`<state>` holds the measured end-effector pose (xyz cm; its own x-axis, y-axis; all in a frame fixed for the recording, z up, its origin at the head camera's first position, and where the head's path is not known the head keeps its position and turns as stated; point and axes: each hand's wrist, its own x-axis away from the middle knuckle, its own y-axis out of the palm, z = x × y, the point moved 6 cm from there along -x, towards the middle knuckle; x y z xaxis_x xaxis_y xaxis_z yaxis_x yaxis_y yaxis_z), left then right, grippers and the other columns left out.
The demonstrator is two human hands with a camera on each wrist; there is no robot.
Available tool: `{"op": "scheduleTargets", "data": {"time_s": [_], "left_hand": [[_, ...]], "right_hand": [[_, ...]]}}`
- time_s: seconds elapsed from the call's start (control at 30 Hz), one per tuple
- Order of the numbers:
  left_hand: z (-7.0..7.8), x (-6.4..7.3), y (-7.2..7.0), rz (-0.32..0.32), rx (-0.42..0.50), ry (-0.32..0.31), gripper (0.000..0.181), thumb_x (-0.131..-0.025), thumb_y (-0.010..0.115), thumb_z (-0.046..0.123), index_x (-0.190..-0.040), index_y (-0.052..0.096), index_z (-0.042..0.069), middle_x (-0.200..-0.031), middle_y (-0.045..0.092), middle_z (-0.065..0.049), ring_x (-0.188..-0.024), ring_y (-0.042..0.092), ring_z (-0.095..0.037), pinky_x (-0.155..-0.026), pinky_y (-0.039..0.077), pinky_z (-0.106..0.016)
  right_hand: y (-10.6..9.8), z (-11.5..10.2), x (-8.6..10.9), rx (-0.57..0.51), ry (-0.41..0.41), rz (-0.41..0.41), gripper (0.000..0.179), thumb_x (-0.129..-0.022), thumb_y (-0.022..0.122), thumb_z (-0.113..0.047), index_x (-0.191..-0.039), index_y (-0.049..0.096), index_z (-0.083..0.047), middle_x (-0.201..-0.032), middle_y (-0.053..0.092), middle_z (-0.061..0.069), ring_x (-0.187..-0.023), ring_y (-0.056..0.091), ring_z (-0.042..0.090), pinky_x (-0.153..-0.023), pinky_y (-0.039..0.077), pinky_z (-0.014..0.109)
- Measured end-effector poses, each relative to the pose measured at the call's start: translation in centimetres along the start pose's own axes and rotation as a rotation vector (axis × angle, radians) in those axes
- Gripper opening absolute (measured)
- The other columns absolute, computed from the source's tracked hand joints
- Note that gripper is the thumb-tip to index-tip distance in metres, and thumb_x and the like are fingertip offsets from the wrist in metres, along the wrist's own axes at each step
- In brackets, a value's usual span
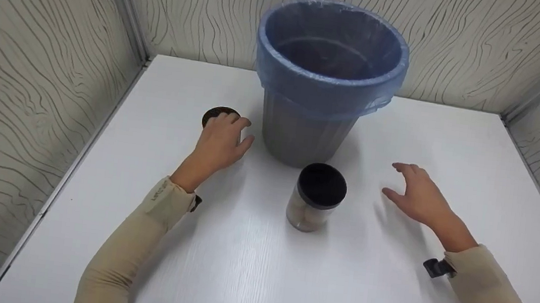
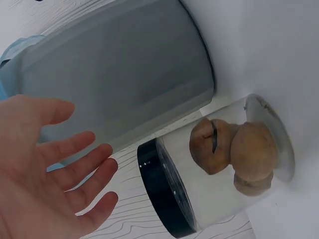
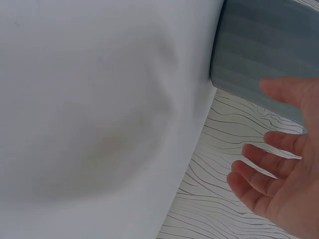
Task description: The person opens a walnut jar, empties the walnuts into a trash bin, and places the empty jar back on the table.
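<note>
My left hand (image 1: 220, 141) is over a clear jar with a dark lid, its fingers spread and relaxed. In the left wrist view this jar (image 2: 214, 149) stands on the table with several round brown pieces inside, one of them split; their kind is unclear. The left hand (image 2: 60, 169) appears apart from the jar there. A second jar (image 1: 307, 214), with a black lid (image 1: 323, 185) and pale round contents, stands upright mid-table between the hands. To its right, my right hand (image 1: 420, 195) hovers above the table, holding nothing, fingers loosely bent.
A grey bin (image 1: 303, 130) lined with a blue bag (image 1: 327, 94) stands at the back of the white table (image 1: 245, 281). Wood-grain patterned panels (image 1: 204, 12) enclose the table behind and on both sides.
</note>
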<state>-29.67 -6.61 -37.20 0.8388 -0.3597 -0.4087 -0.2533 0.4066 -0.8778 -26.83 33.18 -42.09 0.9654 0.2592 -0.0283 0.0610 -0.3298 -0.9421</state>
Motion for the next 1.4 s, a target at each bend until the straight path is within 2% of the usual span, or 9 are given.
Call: {"op": "scheduleTargets", "data": {"time_s": [0.2,0.5,0.77,1.07,1.23,1.4], "left_hand": [[1.0,0.2,0.6,-0.009,0.011,0.048,0.028,-0.093,0.057,0.023,-0.112,0.063,0.004,-0.105,0.062,-0.013,-0.096,0.056,-0.031,-0.081,0.043,-0.046],[3.0,0.4,1.5,-0.065,0.017,0.111,0.031,-0.091,0.060,0.024,-0.111,0.061,0.001,-0.106,0.061,-0.014,-0.098,0.055,-0.033,-0.080,0.043,-0.046],[5.1,0.6,1.7,-0.111,0.167,0.211,0.037,-0.091,0.060,0.026,-0.119,0.059,0.001,-0.112,0.061,-0.012,-0.104,0.057,-0.028,-0.088,0.044,-0.041],[6.9,1.0,2.3,-0.290,0.378,0.254,0.052,-0.091,0.060,0.025,-0.136,0.047,0.003,-0.129,0.051,-0.009,-0.118,0.049,-0.020,-0.098,0.039,-0.035],[7.9,1.1,2.5,-0.334,0.452,0.304,0.058,-0.089,0.061,0.025,-0.139,0.043,0.003,-0.135,0.046,-0.008,-0.122,0.045,-0.017,-0.101,0.035,-0.032],[8.9,1.0,2.7,-0.368,0.495,0.344,0.067,-0.088,0.064,0.034,-0.142,0.040,0.004,-0.138,0.043,-0.008,-0.126,0.041,-0.015,-0.104,0.032,-0.029]], "right_hand": [[0.7,-0.9,0.1,-0.020,-0.043,-0.025,0.059,-0.088,0.066,-0.022,-0.134,0.041,0.006,-0.130,0.044,0.027,-0.121,0.041,0.042,-0.098,0.033,0.057],[2.1,-2.5,0.2,-0.089,-0.136,-0.046,0.059,-0.086,0.069,-0.021,-0.132,0.044,0.006,-0.129,0.049,0.024,-0.118,0.046,0.040,-0.096,0.036,0.054],[3.5,-4.2,0.4,-0.245,-0.193,-0.124,0.063,-0.083,0.072,-0.016,-0.134,0.042,0.005,-0.130,0.050,0.022,-0.117,0.049,0.036,-0.091,0.043,0.050],[4.9,-6.5,0.7,-0.362,-0.251,-0.203,0.065,-0.077,0.076,-0.014,-0.132,0.044,0.000,-0.128,0.052,0.013,-0.119,0.048,0.033,-0.091,0.044,0.048],[5.8,-7.5,0.7,-0.421,-0.256,-0.259,0.067,-0.076,0.079,-0.020,-0.131,0.045,-0.004,-0.126,0.052,0.008,-0.118,0.047,0.031,-0.092,0.044,0.046],[6.5,-8.2,0.7,-0.485,-0.263,-0.296,0.072,-0.076,0.080,-0.023,-0.134,0.042,-0.004,-0.130,0.051,0.009,-0.120,0.047,0.030,-0.092,0.043,0.047]]}}
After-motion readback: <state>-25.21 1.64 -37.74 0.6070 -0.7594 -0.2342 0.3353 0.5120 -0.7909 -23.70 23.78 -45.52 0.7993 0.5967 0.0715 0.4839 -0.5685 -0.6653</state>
